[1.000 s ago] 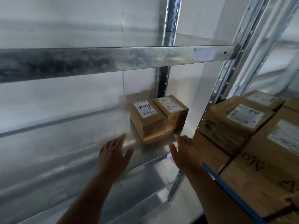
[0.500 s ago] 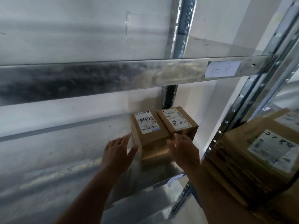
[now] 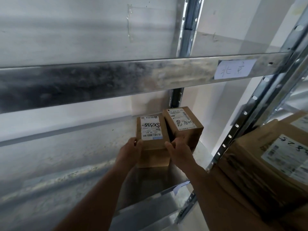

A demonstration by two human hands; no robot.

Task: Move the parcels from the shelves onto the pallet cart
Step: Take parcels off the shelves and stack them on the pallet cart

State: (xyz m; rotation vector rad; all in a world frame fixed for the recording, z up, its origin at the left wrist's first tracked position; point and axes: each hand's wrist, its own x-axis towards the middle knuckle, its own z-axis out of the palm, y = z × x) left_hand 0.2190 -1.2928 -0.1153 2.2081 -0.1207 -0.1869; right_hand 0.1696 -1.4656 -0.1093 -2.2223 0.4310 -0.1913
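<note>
My left hand (image 3: pixel 131 150) and right hand (image 3: pixel 179 151) clamp the near brown cardboard parcel (image 3: pixel 152 140) at the galvanised shelf's (image 3: pixel 75 164) right end, its long axis running toward me.

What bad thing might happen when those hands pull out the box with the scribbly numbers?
The left hand and right hand grip only the front corners of the left box, so it might slip as it lifts off the shelf.

The right box sits tight against it and could get dragged or turned.

The beam hangs low above, so a high lift might bump the box or knuckles.
</note>
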